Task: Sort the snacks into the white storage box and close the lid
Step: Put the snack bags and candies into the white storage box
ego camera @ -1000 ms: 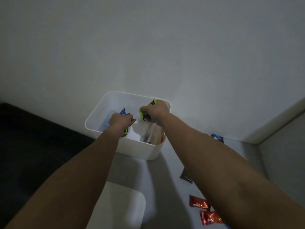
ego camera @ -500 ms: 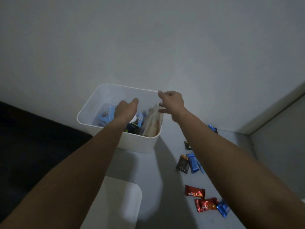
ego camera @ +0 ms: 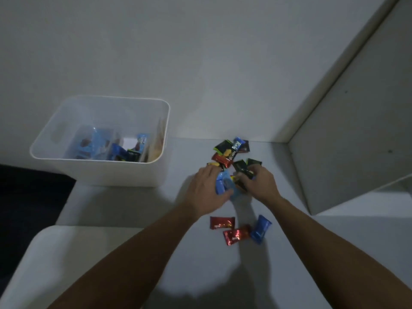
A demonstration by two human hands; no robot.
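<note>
I had both hands down in the loose pile of small foil-wrapped snack packets (ego camera: 231,152) on the pale grey tabletop (ego camera: 124,206), right of the open white plastic storage box (ego camera: 107,172). My left hand (ego camera: 206,190) was curled around a light blue wrapped snack (ego camera: 223,185), thumb under it and fingers over the top, so it gripped that packet. My right hand (ego camera: 258,185) was bunched over a black wrapped snack (ego camera: 242,169); it looked closed on it, though the fingertips were hidden from me. I judged I was gathering with two hands at once to cut down trips, since the pile sat close beside the box. The box stood at the far left against the wall, already partly filled with blue and dark packets. Two red foil packets (ego camera: 229,228) and a dark blue one (ego camera: 259,229) lay nearer me, untouched. The white rounded lid (ego camera: 55,259) rested flat at the near left, well apart from the box, presumably kept aside until the sorting was done
</note>
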